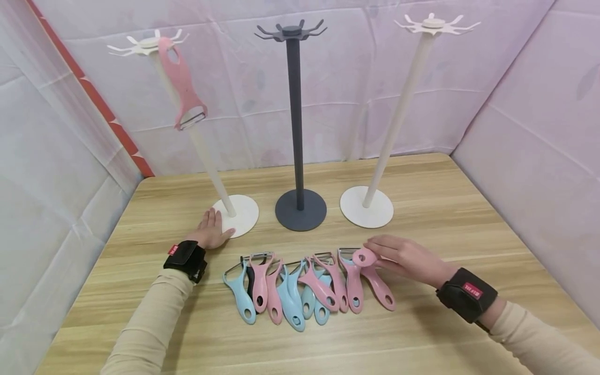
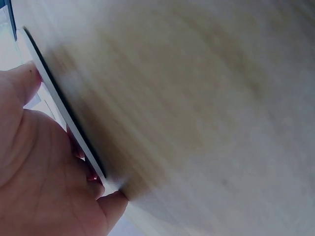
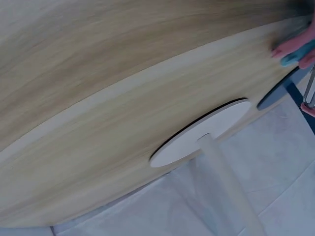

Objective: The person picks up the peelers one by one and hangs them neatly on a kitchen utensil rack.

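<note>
My left hand lies flat with straight fingers on the round base of the left white stand; the left wrist view shows the palm against the base's thin edge. A pink peeler hangs from that stand's top hooks. My right hand pinches the head of another pink peeler at the right end of a row of several pink and blue peelers lying on the wooden table. The peeler's handle still lies on the table.
A dark grey stand is in the middle and a second white stand to its right, both with bare hooks. The right wrist view shows that white base and pole. Pale fabric walls enclose the table.
</note>
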`<state>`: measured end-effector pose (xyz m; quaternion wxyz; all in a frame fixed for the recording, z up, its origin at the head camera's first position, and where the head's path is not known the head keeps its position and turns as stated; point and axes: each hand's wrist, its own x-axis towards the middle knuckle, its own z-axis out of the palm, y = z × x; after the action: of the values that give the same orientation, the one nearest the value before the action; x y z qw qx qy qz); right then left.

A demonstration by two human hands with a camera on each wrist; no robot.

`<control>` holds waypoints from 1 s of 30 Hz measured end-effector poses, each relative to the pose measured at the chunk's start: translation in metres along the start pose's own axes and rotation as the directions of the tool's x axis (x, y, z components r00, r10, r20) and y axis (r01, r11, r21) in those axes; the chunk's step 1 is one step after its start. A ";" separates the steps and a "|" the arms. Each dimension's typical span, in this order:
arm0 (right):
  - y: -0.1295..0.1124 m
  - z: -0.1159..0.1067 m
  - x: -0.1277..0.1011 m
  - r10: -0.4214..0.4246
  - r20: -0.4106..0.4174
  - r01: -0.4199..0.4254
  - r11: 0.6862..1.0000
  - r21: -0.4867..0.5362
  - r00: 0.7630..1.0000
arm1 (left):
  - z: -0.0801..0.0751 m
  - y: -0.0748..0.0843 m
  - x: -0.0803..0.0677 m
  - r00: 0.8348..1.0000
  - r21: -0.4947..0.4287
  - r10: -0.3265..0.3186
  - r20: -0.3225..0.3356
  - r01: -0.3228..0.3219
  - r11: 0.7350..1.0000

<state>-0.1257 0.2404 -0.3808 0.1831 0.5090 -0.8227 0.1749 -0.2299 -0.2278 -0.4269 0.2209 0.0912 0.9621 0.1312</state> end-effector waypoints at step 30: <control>-0.020 0.026 0.128 -0.027 -0.401 0.073 0.992 0.102 0.916 | 0.003 0.000 0.006 1.000 -0.016 -0.022 0.002 0.022 1.000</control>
<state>-0.1642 0.1208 -0.3403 0.3216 0.4932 -0.7435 0.3171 -0.2339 -0.2262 -0.4321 0.2240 0.0789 0.9617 0.1366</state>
